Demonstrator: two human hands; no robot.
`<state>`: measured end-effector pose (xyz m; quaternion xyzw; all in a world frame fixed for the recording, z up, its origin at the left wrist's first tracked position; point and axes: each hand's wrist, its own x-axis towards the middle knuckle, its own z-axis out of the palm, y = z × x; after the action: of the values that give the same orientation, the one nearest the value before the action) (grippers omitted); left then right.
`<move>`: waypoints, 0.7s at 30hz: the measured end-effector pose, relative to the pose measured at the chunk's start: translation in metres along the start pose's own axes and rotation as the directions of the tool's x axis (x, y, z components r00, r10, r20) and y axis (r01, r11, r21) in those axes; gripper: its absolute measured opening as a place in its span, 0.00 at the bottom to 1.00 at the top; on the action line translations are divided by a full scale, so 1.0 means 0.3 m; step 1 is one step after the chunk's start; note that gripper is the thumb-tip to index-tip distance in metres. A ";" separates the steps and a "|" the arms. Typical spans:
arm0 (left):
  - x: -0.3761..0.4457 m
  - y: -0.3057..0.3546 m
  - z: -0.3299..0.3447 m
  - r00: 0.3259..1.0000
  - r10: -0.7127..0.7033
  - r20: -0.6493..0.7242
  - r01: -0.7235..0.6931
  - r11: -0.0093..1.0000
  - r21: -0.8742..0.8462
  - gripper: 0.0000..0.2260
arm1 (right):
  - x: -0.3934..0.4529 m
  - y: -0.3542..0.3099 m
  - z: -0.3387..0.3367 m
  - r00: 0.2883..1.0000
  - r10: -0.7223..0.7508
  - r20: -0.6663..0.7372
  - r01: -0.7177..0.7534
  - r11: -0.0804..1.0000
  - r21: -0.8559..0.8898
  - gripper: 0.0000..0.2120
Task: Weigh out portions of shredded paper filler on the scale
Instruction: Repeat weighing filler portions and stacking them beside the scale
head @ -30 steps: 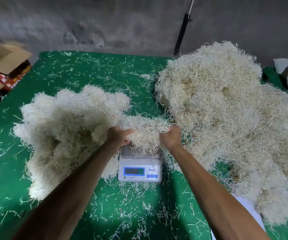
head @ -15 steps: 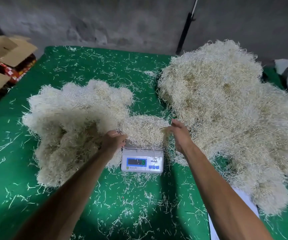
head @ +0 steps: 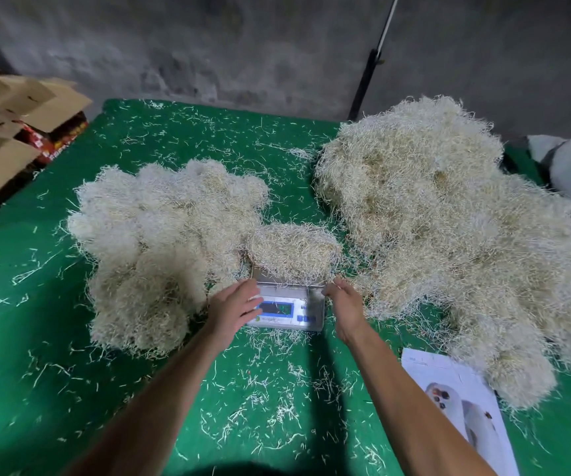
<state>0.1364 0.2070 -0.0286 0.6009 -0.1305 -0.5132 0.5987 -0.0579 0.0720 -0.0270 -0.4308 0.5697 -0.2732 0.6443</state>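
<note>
The portion [head: 292,254] of shredded paper is sitting on the scale [head: 287,309], near my edge of the green surface [head: 191,139]. I'm drawing my left hand [head: 232,309] and right hand [head: 344,305] back, fingers loosely spread, holding nothing, so the reading is settling. Filler piles are flanking it; a grey wall is behind.

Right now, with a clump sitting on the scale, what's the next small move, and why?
Probably draw the left hand clear of the scale and read the display. The portion rests on the pan with neither hand gripping it, but the left hand's fingers lie over part of the display, and the right hand sits at the scale's edge.
</note>
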 end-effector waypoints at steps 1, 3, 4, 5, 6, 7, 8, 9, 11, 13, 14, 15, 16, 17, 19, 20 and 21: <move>-0.006 -0.007 -0.003 1.000 -0.016 0.013 0.016 1.000 -0.020 0.19 | -0.006 0.009 -0.001 1.000 0.004 0.005 -0.004 1.000 0.005 0.10; -0.012 -0.022 -0.009 0.999 -0.030 0.023 0.031 0.998 -0.051 0.18 | -0.017 0.020 -0.005 1.000 0.010 0.001 -0.010 1.000 -0.012 0.13; -0.013 -0.028 -0.013 0.999 -0.030 0.020 0.031 0.998 -0.059 0.20 | -0.021 0.024 -0.005 1.000 0.010 -0.008 -0.010 1.000 -0.019 0.14; -0.013 -0.034 -0.017 1.000 -0.027 0.014 0.028 0.997 -0.066 0.22 | -0.026 0.026 -0.004 1.000 0.014 -0.019 -0.014 1.000 -0.016 0.14; -0.015 -0.036 -0.020 1.000 -0.024 0.010 0.025 0.997 -0.070 0.24 | -0.029 0.027 -0.004 1.000 0.023 -0.018 -0.023 1.000 -0.003 0.12; -0.015 -0.034 -0.020 1.000 -0.025 0.008 0.025 0.997 -0.073 0.26 | -0.030 0.027 -0.002 1.000 0.030 -0.009 -0.030 0.999 0.018 0.09; -0.013 -0.029 -0.020 1.000 -0.027 0.007 0.027 0.997 -0.070 0.27 | -0.031 0.029 -0.002 0.999 0.034 0.001 -0.034 0.999 0.039 0.09; -0.007 -0.024 -0.020 1.000 -0.027 0.005 0.027 0.998 -0.061 0.27 | -0.032 0.030 -0.001 0.999 0.033 0.007 -0.033 0.998 0.050 0.11; 0.011 -0.011 -0.023 1.000 -0.026 -0.001 0.026 0.999 -0.039 0.26 | -0.025 0.033 -0.001 0.999 0.036 0.005 -0.036 0.997 0.064 0.19; 0.032 0.000 -0.025 1.000 -0.019 -0.008 0.018 0.999 -0.034 0.25 | -0.013 0.028 0.000 1.000 0.026 -0.015 -0.025 0.998 0.058 0.21; 0.042 0.006 -0.024 1.000 -0.006 -0.014 0.005 0.999 -0.032 0.25 | -0.005 0.022 0.000 1.000 0.016 -0.027 -0.014 0.999 0.052 0.18; 0.051 0.013 -0.020 1.000 0.017 -0.024 -0.018 1.000 -0.025 0.24 | 0.004 0.014 -0.001 0.999 -0.008 -0.037 0.009 0.999 0.038 0.14; 0.059 0.023 -0.012 0.998 0.051 -0.049 -0.051 0.999 -0.005 0.23 | 0.016 0.006 -0.001 0.998 -0.045 -0.049 0.046 0.999 0.020 0.11; 0.072 0.033 -0.003 0.992 0.098 -0.078 -0.096 0.995 0.032 0.23 | 0.027 -0.005 0.000 0.994 -0.088 -0.068 0.088 0.996 0.001 0.09; 0.106 0.057 0.019 0.970 0.222 -0.099 -0.203 0.964 0.170 0.29 | 0.053 -0.037 0.013 0.979 -0.166 -0.118 0.165 0.986 -0.022 0.15; 0.127 0.074 0.034 0.957 0.281 -0.067 -0.251 0.924 0.287 0.32 | 0.067 -0.062 0.026 0.968 -0.201 -0.153 0.198 0.980 -0.035 0.20; 0.154 0.090 0.050 0.943 0.333 -0.009 -0.295 0.849 0.438 0.34 | 0.081 -0.091 0.042 0.954 -0.234 -0.189 0.228 0.972 -0.054 0.24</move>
<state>0.1576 0.1558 -0.0232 0.7098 -0.3118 -0.3408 0.5318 -0.0369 0.0416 -0.0158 -0.4757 0.5799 -0.3784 0.5425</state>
